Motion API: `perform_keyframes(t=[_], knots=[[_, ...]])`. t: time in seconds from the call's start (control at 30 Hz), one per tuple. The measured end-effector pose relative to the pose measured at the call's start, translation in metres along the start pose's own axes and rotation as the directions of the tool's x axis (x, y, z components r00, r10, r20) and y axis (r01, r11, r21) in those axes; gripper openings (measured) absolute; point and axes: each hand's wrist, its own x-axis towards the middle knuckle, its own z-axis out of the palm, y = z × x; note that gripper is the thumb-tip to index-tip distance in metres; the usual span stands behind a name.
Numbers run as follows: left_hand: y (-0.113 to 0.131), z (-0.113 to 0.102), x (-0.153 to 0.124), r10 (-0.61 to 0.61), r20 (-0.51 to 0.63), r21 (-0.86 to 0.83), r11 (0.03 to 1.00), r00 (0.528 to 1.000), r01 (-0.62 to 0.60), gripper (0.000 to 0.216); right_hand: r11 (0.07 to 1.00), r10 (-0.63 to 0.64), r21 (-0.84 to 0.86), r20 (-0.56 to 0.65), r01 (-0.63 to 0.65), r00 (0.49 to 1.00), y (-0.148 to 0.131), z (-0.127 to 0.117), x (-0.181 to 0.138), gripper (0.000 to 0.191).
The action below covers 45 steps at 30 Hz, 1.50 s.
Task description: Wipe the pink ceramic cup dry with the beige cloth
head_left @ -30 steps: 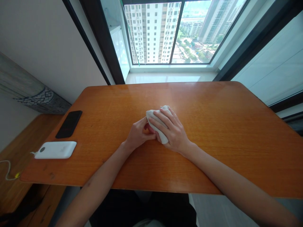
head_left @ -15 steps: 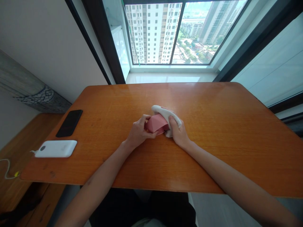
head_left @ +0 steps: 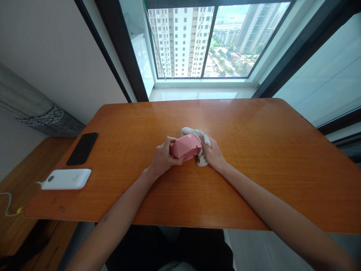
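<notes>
Over the middle of the wooden table [head_left: 248,180], a pink faceted bowl-like piece [head_left: 186,146] is tilted, with small notches in its right edge. My left hand [head_left: 165,153] grips it from the left, thumb below and fingers above. A white cloth [head_left: 202,158] lies against its right and far side. My right hand [head_left: 213,152] is closed on the cloth and presses it to the pink piece. Part of the cloth hangs below my right thumb. The inside of the pink piece is mostly hidden.
At the table's left side lie a black phone [head_left: 82,149] and, nearer, a white power bank-like device [head_left: 67,178] with a cable. A wooden bench [head_left: 17,229] stands left of the table. Beyond the far edge is a window [head_left: 208,41].
My right hand has shifted the cloth along the pink piece's edge, bunching it more. The notched right edge now shows more. The pink piece has turned slightly, and the view has shifted a little.
</notes>
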Motion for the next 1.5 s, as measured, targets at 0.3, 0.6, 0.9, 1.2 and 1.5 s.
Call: perform_keyframes(t=[0.3, 0.6, 0.9, 1.2, 1.5], knots=[[0.000, 0.000, 0.000, -0.001, -0.008, 0.000, 1.000, 1.000, 0.001, 0.055, 0.899, -0.234, -0.351, 0.123, 0.263, 0.964, 0.018, -0.008, 0.002, 0.051], [-0.002, -0.001, -0.002, -0.009, -0.016, -0.001, 1.000, 1.000, 0.009, 0.053, 0.907, -0.279, -0.323, 0.024, 0.272, 0.960, -0.004, -0.003, -0.010, 0.048], [0.003, 0.001, -0.006, 0.025, -0.016, 0.017, 1.000, 1.000, -0.025, 0.054, 0.559, -0.541, -0.536, 0.342, 0.633, 0.768, -0.036, 0.011, -0.030, 0.079], [-0.008, 0.007, -0.009, 0.083, -0.030, 0.072, 0.994, 0.996, -0.081, 0.010, 0.429, -0.486, -0.521, 0.555, 0.738, 0.675, -0.053, 0.033, -0.047, 0.075], [-0.005, 0.005, -0.008, 0.055, -0.004, 0.085, 0.995, 0.998, -0.054, 0.042, 0.473, -0.472, -0.516, 0.536, 0.714, 0.700, -0.036, 0.019, -0.034, 0.087]])
